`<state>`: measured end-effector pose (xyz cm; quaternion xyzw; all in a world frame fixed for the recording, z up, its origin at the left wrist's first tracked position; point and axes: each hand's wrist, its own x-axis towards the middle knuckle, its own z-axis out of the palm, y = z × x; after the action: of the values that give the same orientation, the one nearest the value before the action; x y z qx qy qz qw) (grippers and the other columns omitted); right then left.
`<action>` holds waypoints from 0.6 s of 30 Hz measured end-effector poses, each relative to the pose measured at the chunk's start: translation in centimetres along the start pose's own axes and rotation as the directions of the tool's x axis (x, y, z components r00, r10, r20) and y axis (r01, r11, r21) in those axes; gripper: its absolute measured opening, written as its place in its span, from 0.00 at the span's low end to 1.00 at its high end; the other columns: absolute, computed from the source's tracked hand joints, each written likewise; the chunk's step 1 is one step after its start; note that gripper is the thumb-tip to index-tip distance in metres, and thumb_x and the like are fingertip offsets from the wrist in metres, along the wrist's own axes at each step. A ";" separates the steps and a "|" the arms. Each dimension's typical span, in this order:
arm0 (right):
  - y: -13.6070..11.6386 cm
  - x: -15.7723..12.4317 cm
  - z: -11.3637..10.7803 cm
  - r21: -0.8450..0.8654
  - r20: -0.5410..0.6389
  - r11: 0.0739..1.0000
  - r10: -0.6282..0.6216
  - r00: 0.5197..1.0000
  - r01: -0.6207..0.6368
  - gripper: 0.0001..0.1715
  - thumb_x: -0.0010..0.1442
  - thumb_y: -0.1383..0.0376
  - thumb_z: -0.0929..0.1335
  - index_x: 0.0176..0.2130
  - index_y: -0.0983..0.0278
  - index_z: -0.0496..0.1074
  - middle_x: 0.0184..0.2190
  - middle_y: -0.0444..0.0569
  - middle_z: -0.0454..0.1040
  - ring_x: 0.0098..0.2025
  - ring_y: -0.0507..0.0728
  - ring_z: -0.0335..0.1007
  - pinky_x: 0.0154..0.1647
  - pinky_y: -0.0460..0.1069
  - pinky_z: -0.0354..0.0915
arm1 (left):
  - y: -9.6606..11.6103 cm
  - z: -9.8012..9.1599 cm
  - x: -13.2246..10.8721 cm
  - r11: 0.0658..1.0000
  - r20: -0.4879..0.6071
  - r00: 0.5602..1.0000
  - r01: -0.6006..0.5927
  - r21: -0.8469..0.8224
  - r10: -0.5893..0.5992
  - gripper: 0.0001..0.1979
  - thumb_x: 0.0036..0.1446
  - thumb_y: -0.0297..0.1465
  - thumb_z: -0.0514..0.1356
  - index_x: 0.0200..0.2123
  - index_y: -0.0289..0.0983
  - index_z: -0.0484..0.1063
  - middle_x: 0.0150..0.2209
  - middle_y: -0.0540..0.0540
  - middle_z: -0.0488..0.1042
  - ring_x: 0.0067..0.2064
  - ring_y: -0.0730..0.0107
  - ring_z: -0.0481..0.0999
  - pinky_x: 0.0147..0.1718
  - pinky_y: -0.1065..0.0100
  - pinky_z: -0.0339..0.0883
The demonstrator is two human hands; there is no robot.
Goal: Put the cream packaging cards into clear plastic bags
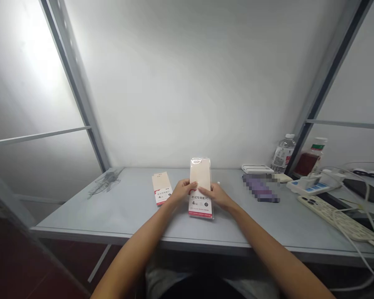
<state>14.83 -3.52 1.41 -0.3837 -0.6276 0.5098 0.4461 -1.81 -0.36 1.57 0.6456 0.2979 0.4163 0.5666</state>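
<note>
A pale card packet [200,206] in a clear sleeve, with a red strip along its bottom, is held upright above the front middle of the grey table. My left hand [181,189] grips its left edge, thumb on the front face. On the right edge my right hand [218,195] is closed in the same way, its thumb also on the front. Fingers behind the packet are hidden. Just left of my left hand, similar card packets [162,189] lie overlapping on the table.
Dark thin strands [105,182] lie at the table's back left. On the right are a purple blurred item [258,187], a white box [257,169], a water bottle [284,154], a red-brown jar [308,162], a power strip [311,186], a phone [339,218] and loose cables.
</note>
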 end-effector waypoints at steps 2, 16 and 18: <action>0.0 0.0 0.0 -0.008 0.017 1.000 -0.002 1.000 0.002 0.23 0.49 0.52 0.69 0.39 0.66 0.72 0.36 0.54 0.76 0.38 0.61 0.72 0.38 0.55 0.67 | -0.1 0.0 0.0 1.000 -0.013 1.000 -0.014 -0.011 0.014 0.17 0.47 0.42 0.59 0.27 0.32 0.68 0.23 0.49 0.67 0.24 0.76 0.66 0.24 0.72 0.57; 0.8 0.4 -0.2 -0.123 -0.105 0.988 0.079 0.991 -0.091 0.20 0.52 0.55 0.66 0.40 0.66 0.68 0.27 0.48 0.75 0.26 0.55 0.71 0.23 0.47 0.64 | -0.8 -1.2 0.5 0.861 -0.385 0.918 0.115 0.496 0.099 0.24 0.50 0.50 0.52 0.37 0.34 0.70 0.27 0.46 0.72 0.29 0.68 0.70 0.28 0.69 0.59; 1.0 0.4 -0.3 -0.213 -0.128 0.974 0.049 0.991 -0.076 0.19 0.53 0.56 0.65 0.42 0.65 0.69 0.26 0.47 0.75 0.26 0.55 0.71 0.25 0.47 0.64 | -1.0 -1.6 0.5 0.799 -0.429 0.898 0.185 0.573 0.100 0.28 0.51 0.51 0.50 0.45 0.36 0.68 0.30 0.45 0.74 0.34 0.64 0.72 0.32 0.68 0.60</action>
<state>14.96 -2.86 0.57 -0.4801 -0.6388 0.4276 0.4226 -2.93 1.02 0.75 0.6736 0.5487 0.4213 0.2603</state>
